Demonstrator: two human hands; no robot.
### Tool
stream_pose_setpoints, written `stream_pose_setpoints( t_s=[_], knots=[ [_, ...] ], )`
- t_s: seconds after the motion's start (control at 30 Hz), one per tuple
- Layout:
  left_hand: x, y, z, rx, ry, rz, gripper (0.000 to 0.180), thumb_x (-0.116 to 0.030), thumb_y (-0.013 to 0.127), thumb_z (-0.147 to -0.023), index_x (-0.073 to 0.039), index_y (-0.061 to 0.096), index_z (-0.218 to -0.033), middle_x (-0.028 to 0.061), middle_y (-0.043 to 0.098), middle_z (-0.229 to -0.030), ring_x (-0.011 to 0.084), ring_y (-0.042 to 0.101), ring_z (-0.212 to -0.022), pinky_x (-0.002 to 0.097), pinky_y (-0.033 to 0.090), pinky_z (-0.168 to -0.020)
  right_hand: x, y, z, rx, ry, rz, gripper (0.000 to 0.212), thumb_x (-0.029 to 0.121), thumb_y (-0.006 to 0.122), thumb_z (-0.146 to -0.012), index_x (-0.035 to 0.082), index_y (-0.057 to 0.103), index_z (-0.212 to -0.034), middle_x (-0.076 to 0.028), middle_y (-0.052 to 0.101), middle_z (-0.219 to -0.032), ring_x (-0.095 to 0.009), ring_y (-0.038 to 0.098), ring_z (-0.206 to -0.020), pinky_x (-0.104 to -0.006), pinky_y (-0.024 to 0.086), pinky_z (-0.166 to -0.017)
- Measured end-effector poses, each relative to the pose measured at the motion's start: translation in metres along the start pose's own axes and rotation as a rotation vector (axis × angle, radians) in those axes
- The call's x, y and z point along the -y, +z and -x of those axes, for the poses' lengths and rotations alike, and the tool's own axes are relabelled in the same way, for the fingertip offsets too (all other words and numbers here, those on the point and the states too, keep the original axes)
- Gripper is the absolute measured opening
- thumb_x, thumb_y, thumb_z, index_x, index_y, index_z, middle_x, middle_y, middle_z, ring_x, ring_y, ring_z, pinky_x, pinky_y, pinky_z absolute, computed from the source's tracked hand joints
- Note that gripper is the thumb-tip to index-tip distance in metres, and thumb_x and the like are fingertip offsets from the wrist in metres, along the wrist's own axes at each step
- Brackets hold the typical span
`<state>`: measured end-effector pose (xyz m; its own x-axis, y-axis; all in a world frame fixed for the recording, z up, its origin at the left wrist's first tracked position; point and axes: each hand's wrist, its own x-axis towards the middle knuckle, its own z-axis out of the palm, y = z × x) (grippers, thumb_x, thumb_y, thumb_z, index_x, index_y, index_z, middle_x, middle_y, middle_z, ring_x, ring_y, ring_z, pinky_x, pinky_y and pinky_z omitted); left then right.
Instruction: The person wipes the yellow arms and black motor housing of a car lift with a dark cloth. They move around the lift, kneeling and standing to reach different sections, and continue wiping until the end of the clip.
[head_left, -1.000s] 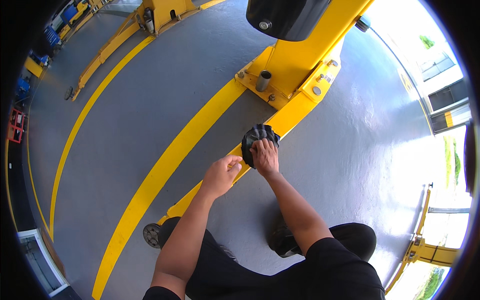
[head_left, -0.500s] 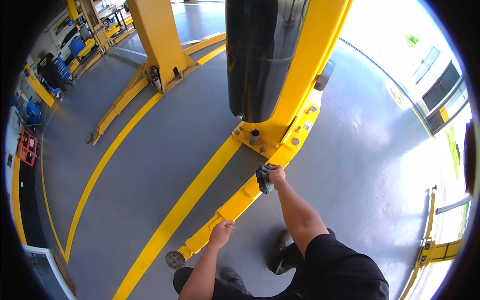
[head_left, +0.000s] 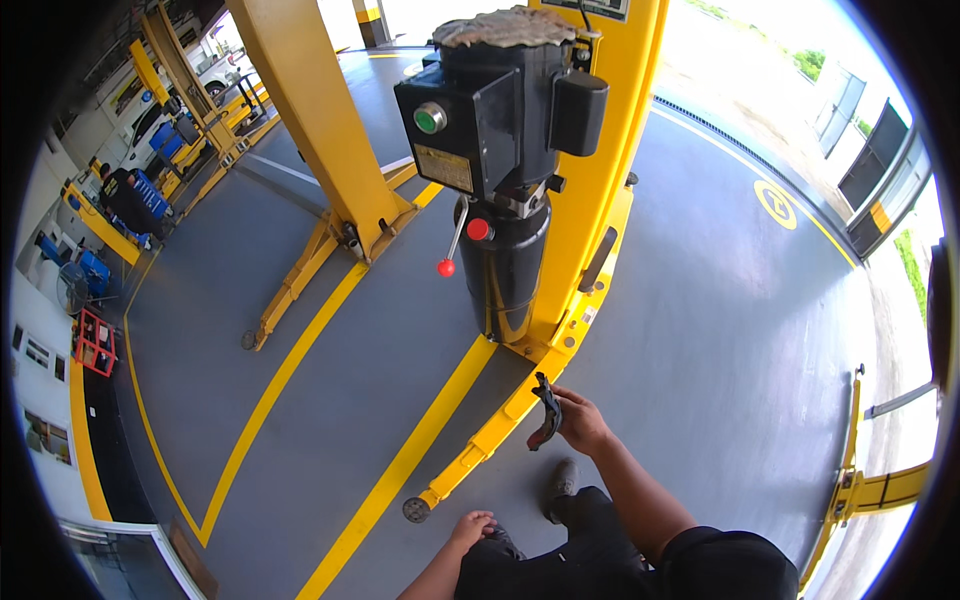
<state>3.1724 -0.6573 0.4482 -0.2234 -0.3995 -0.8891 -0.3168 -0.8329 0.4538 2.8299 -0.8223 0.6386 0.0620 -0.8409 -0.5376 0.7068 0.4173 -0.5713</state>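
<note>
The person's right hand (head_left: 582,420) pinches a dark, crumpled rag-like piece (head_left: 546,412) between thumb and fingers, its exact material unclear; the piece hangs above the grey floor (head_left: 720,400), just right of the yellow lift arm (head_left: 480,448) in view; the left hand (head_left: 473,530) hangs lower, near the arm's round end pad (head_left: 416,510), fingers loosely curled and gripping nothing visible; beyond the hands stands a yellow lift post (head_left: 578,240), a black power unit (head_left: 490,130) mounted before it, with a green button (head_left: 430,118), a red-knobbed lever (head_left: 447,267) and a pale crumpled cover (head_left: 505,27) on top; at far left, a co-worker in dark clothing (head_left: 125,203) stands near blue equipment (head_left: 150,195).
</note>
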Motion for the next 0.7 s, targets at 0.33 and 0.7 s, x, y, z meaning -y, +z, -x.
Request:
stream_pose_setpoints(
  t_s=[0.33, 0.7],
  knots=[
    [-0.070, -0.110, 0.169, -0.281, -0.001, 0.027, 0.029, -0.025, 0.058, -0.106, -0.013, 0.065, -0.132, 0.0013, 0.076, -0.118, 0.0141, 0.071, -0.098, 0.0342, 0.054, -0.085, 0.134, 0.161, -0.034, -0.226, -0.852, 0.101, 0.048, 0.018, 0.064, -0.106, -0.005, 0.055, -0.147, -0.015, 0.069, -0.129, -0.019, 0.067, -0.112, -0.0302, 0.052, -0.095],
    [-0.190, -0.072, 0.192, -0.110, 0.110, -0.051, 0.039, -0.031, 0.057, -0.109, -0.011, 0.059, -0.143, 0.0049, 0.072, -0.130, 0.0175, 0.068, -0.114, 0.0361, 0.050, -0.099, 0.134, 0.205, -0.174, -0.931, -1.252, 0.744, 0.050, 0.013, 0.069, -0.082, 0.004, 0.062, -0.130, -0.021, 0.052, -0.122, -0.040, 0.049, -0.117, -0.0523, 0.036, -0.103]
  ],
)
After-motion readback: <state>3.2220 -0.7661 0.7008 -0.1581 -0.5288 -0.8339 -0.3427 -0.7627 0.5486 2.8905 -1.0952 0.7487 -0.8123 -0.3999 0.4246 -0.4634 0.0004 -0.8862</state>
